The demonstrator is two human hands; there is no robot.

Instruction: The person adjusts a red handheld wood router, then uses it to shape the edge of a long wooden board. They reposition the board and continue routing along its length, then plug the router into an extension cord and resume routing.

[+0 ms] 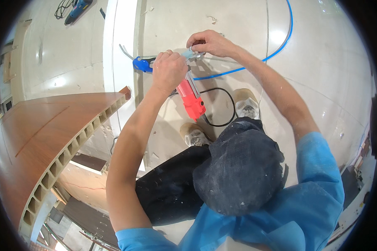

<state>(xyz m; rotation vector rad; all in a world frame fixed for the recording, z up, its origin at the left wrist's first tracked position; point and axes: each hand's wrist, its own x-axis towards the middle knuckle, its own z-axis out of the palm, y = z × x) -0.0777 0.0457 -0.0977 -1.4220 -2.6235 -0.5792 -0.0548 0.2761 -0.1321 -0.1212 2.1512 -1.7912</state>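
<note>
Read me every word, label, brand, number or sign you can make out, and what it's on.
No text can be read in this view.
Red power tool: any markings are too small to read.
Blue power tool on the floor: any lettering is too small or blurred.
Blue shirt: no lettering shows.

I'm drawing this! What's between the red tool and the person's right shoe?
In the head view, a loop of black cord lies between the red tool and the right shoe, with floor showing inside it.

Pale-blue piece [187, 54] partly hidden, blue hose [291, 26] cut off above
</note>
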